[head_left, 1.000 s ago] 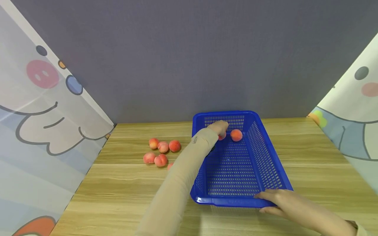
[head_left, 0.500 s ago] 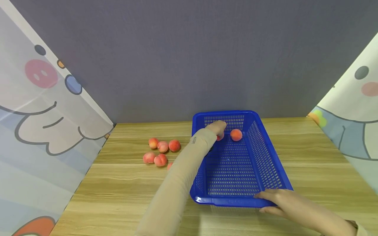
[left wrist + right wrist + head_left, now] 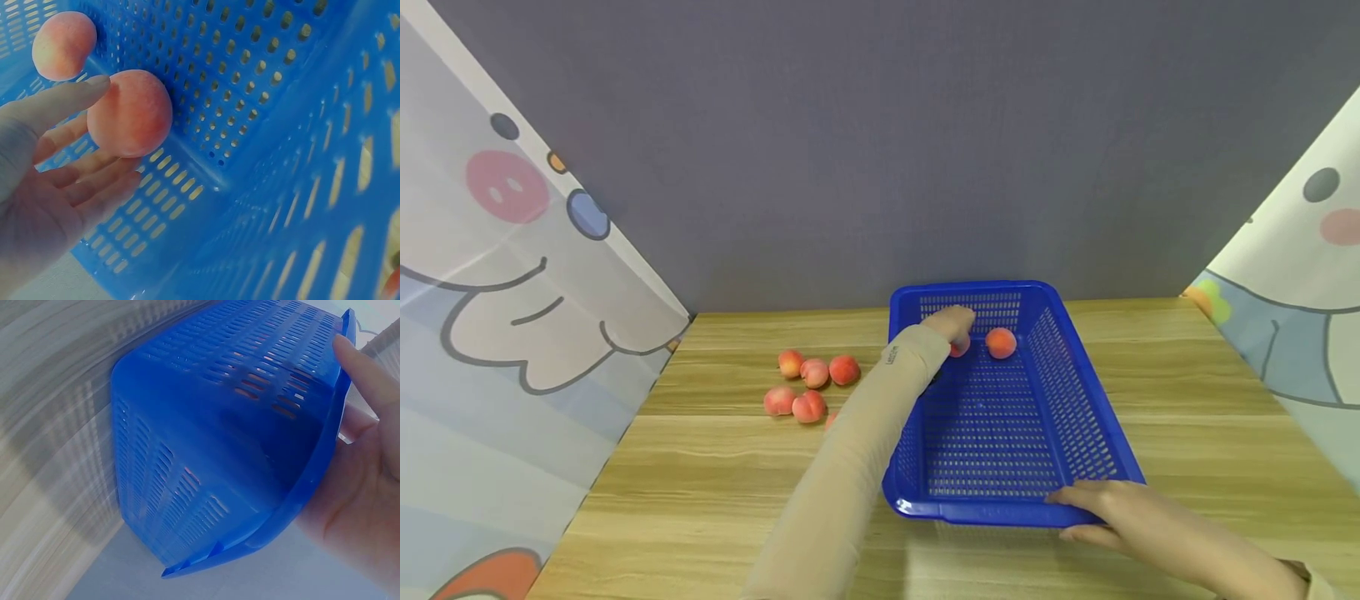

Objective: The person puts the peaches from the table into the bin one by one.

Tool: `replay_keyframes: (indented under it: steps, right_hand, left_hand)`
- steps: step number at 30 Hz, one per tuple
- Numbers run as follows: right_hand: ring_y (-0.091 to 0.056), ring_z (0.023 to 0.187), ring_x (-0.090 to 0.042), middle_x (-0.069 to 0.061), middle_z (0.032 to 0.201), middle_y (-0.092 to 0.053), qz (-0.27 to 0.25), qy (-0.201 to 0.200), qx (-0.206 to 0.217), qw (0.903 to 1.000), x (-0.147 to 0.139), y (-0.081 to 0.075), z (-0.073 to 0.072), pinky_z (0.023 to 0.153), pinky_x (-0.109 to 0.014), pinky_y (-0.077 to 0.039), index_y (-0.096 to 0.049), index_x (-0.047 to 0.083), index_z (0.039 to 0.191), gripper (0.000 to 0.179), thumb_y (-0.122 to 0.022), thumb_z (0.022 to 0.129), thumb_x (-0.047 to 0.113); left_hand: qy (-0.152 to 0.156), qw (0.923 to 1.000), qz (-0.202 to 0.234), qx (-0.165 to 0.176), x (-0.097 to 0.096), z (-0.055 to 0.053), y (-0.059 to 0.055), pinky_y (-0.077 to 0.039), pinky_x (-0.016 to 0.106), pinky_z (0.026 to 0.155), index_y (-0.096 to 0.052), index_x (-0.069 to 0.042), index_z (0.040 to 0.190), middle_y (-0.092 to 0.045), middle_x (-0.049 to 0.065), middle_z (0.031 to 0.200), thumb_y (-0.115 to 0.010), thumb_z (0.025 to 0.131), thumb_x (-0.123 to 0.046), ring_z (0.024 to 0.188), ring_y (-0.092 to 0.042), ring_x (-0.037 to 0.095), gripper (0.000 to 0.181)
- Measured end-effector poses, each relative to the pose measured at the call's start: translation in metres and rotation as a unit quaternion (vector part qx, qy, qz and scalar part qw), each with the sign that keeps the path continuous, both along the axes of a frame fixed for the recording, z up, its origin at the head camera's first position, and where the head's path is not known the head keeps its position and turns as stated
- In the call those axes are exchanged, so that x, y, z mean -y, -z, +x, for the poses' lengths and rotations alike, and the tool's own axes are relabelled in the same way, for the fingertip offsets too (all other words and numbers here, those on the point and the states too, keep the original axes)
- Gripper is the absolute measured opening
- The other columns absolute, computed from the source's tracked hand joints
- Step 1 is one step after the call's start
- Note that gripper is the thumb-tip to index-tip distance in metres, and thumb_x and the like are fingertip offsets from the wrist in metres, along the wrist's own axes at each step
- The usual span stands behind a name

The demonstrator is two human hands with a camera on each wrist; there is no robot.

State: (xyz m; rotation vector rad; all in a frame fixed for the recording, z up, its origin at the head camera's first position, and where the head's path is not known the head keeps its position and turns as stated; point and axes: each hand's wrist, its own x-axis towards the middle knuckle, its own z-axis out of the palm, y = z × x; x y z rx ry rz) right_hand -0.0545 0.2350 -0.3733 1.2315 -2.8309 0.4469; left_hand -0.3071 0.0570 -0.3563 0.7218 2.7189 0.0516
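A blue plastic basket point(image 3: 985, 417) with slotted walls stands on the table. Deep in its far left corner, my left hand point(image 3: 952, 323) holds a peach point(image 3: 131, 115) between thumb and fingers, low by the basket wall. Another peach point(image 3: 1001, 342) lies just right of that hand, on the basket floor. At the near right corner my right hand point(image 3: 1108, 512) grips the basket's rim, thumb on top and fingers below; the right wrist view shows the palm against the rim's outer side.
Several peaches point(image 3: 808, 407) lie on the wooden table point(image 3: 700, 500) left of the basket, one partly hidden by my left sleeve point(image 3: 850, 467). A grey panel point(image 3: 880, 167) rises behind the table. Cartoon-printed sheets point(image 3: 490, 333) flank both sides.
The left hand shifted slightly left with its peach between one second and half a second ago, then stayed put. My right hand and the basket look unchanged.
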Motion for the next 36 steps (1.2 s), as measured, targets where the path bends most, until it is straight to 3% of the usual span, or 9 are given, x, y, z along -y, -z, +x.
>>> replay_keyframes:
  steps: [6, 10, 16, 21, 24, 29, 36]
  right_hand:
    - [-0.062, 0.079, -0.012, 0.004, 0.088, -0.064, -0.004, -0.011, 0.006, 0.9999, -0.001, 0.001, -0.001, 0.061, -0.033, -0.05, -0.063, 0.012, 0.099, 0.026, -0.059, 0.082, 0.031]
    - [-0.061, 0.079, -0.011, 0.005, 0.088, -0.064, -0.005, -0.01, 0.011, 0.9999, -0.001, 0.001, -0.001, 0.061, -0.032, -0.05, -0.062, 0.012, 0.099, 0.025, -0.059, 0.082, 0.031]
    - [-0.061, 0.079, -0.01, 0.004, 0.089, -0.064, -0.007, -0.01, 0.022, 0.9997, -0.001, 0.001, -0.002, 0.061, -0.03, -0.05, -0.062, 0.012, 0.1, 0.026, -0.059, 0.082, 0.031]
    - [-0.061, 0.079, -0.009, 0.004, 0.088, -0.064, -0.008, -0.011, 0.032, 0.9994, -0.001, 0.001, -0.003, 0.06, -0.029, -0.05, -0.062, 0.011, 0.1, 0.026, -0.058, 0.083, 0.031]
    - [-0.061, 0.079, -0.011, 0.004, 0.089, -0.064, -0.006, -0.007, 0.02, 0.9997, -0.001, 0.001, -0.003, 0.06, -0.031, -0.05, -0.063, 0.012, 0.099, 0.026, -0.059, 0.082, 0.031]
    - [-0.062, 0.081, -0.013, 0.003, 0.09, -0.065, 0.001, -0.002, 0.02, 0.9998, -0.002, 0.001, -0.003, 0.062, -0.033, -0.05, -0.063, 0.012, 0.1, 0.026, -0.059, 0.082, 0.032]
    - [-0.062, 0.08, -0.014, 0.003, 0.089, -0.065, -0.002, 0.001, 0.006, 1.0, -0.003, 0.001, -0.003, 0.061, -0.034, -0.05, -0.063, 0.012, 0.098, 0.026, -0.06, 0.081, 0.032]
  left_hand:
    - [-0.031, 0.9995, 0.002, 0.005, 0.0, 0.005, -0.008, -0.043, 0.023, 0.058, -0.052, -0.012, 0.096, -0.054, -0.001, 0.092, -0.065, 0.073, -0.002, 0.079, -0.05, 0.014, 0.029]
    - [-0.024, 0.9997, 0.001, 0.005, 0.001, 0.007, -0.014, -0.044, 0.022, 0.057, -0.052, -0.013, 0.099, -0.055, -0.001, 0.096, -0.064, 0.075, -0.003, 0.08, -0.05, 0.013, 0.029]
    - [0.03, 0.9994, -0.007, -0.016, 0.002, 0.008, -0.028, -0.041, 0.021, 0.059, -0.054, -0.012, 0.091, -0.054, -0.003, 0.086, -0.065, 0.074, -0.005, 0.076, -0.049, 0.011, 0.021]
    - [0.081, 0.9962, -0.016, -0.028, 0.005, 0.013, -0.046, -0.039, 0.021, 0.058, -0.054, -0.012, 0.088, -0.05, -0.004, 0.082, -0.062, 0.075, -0.004, 0.071, -0.044, 0.01, 0.016]
    - [0.109, 0.9933, -0.019, -0.031, 0.009, 0.019, -0.058, -0.041, 0.022, 0.065, -0.055, -0.011, 0.095, -0.053, -0.003, 0.089, -0.059, 0.078, -0.004, 0.076, -0.046, 0.01, 0.019]
    - [0.15, 0.9869, -0.025, -0.053, 0.018, 0.03, -0.077, -0.041, 0.024, 0.085, -0.054, -0.011, 0.115, -0.055, 0.0, 0.112, -0.06, 0.081, -0.011, 0.1, -0.05, 0.012, 0.034]
    - [0.164, 0.9828, -0.027, -0.079, 0.041, 0.043, -0.095, -0.04, 0.027, 0.089, -0.051, -0.011, 0.12, -0.051, 0.004, 0.119, -0.062, 0.082, -0.023, 0.108, -0.048, 0.016, 0.042]
